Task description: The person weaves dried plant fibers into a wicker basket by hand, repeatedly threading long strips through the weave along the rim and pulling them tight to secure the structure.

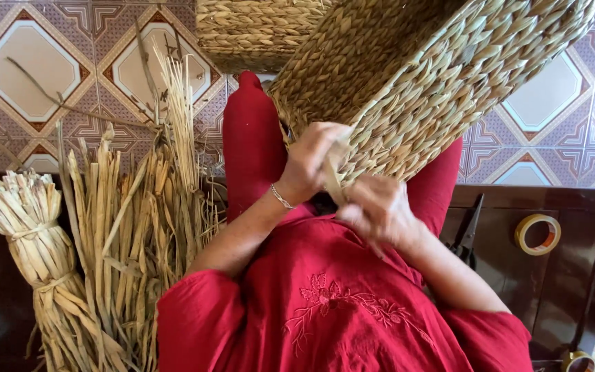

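Dried reed bundles lie at nine o'clock, scissors and tape roll at three. My left hand and right hand pinch a flat reed strand at the tan woven basket — tilted on my lap.

Above the hands: the woven basket fills the space, resting on the red-clothed lap.
Left of the left hand: bundled dry reeds stand crowded.
Right of the right hand: dark bench open, bar scissors and tape roll.
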